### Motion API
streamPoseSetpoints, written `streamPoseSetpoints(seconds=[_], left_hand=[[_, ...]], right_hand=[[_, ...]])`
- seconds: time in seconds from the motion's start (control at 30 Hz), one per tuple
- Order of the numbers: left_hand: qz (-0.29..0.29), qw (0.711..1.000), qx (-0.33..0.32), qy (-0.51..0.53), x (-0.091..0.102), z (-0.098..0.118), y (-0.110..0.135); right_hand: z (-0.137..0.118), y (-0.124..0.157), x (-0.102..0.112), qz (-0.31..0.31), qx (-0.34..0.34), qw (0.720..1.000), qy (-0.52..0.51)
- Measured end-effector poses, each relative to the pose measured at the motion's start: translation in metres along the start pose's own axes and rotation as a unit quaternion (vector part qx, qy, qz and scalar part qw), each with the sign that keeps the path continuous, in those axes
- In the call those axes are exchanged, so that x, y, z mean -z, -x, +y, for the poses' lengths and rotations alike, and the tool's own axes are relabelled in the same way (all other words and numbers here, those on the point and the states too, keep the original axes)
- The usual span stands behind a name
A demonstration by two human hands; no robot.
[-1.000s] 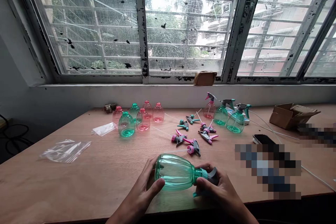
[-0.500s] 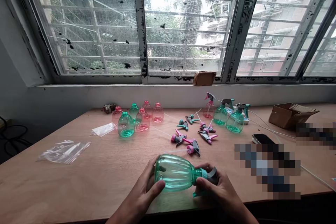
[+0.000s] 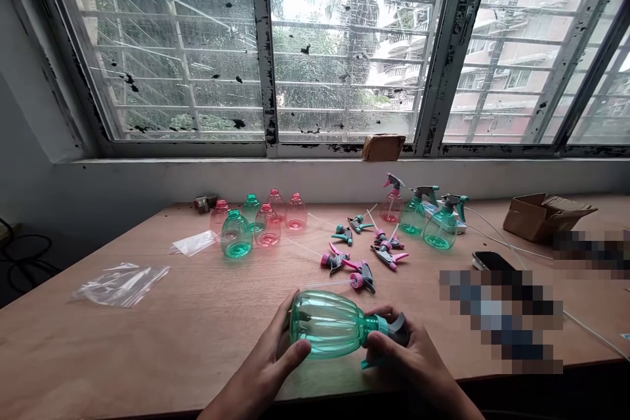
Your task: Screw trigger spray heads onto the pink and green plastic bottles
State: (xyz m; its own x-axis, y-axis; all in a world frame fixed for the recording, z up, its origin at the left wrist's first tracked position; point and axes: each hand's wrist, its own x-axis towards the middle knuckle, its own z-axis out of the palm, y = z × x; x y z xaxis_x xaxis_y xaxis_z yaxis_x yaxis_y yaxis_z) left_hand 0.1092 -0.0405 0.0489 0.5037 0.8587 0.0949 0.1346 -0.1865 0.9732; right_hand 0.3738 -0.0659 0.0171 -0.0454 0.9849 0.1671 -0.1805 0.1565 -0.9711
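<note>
A see-through green spray bottle (image 3: 327,323) lies on its side between my hands, just above the table's near edge, its neck pointing right. My left hand (image 3: 280,344) is wrapped round the base end, thumb in front. At the neck, my right hand (image 3: 401,348) grips the grey and green spray head (image 3: 398,329), whose trigger hangs below, partly hidden by the fingers. Beyond the bottle lie several loose spray heads, among them a pink and grey one (image 3: 363,277) and a green and grey one (image 3: 343,234).
Several open bottles, green (image 3: 237,236) and pink (image 3: 296,213), stand at the back left near plastic bags (image 3: 123,283). Spray bottles with heads fitted (image 3: 440,228) stand at the back right. Further right are a phone (image 3: 492,261), cables, a cardboard box (image 3: 536,220) and blurred patches.
</note>
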Motion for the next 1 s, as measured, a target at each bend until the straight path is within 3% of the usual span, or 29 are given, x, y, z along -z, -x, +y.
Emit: streamPoseSetpoints(seconds=[0.3, 1.0], left_hand=[[-0.015, 0.999, -0.012, 0.028, -0.0021, 0.0027, 0.0042], [0.023, 1.0, 0.008, 0.001, -0.0009, 0.0018, 0.0036]], right_hand=[[-0.002, 0.0006, -0.0002, 0.004, -0.003, 1.0, 0.01], [0.0015, 0.0004, 0.0002, 0.008, -0.002, 1.0, 0.023]])
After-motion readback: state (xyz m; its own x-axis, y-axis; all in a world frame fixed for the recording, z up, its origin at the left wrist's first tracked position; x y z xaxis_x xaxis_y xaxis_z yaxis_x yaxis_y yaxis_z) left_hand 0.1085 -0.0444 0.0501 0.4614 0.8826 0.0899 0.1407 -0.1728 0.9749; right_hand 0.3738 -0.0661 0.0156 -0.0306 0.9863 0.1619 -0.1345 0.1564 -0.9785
